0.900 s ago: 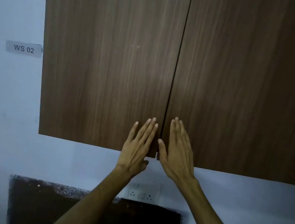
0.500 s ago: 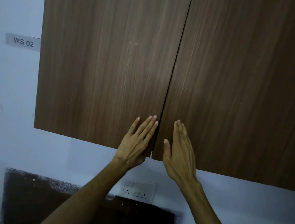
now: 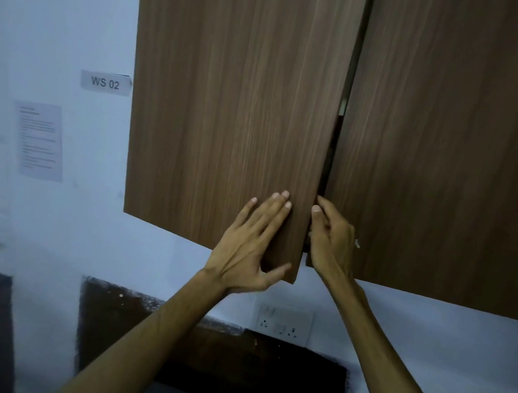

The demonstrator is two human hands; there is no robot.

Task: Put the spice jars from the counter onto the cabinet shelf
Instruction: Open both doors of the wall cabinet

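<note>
Nearest, two bare forearms reach up from the bottom edge. The left hand (image 3: 250,246) lies with straight fingers flat on the front of the left cabinet door (image 3: 233,98), its thumb hooked under the door's lower corner. The right hand (image 3: 333,240) has its fingers curled round the inner edge of the right cabinet door (image 3: 467,146), reaching into the dark gap between the two doors. The left door stands slightly ajar, its edge forward of the right one. Behind, on the pale wall, a white socket plate (image 3: 283,324) sits below the cabinet, a "WS 02" label (image 3: 105,82) and a printed sheet (image 3: 39,140) to the left. Neither spice jars nor the shelf can be seen.
</note>
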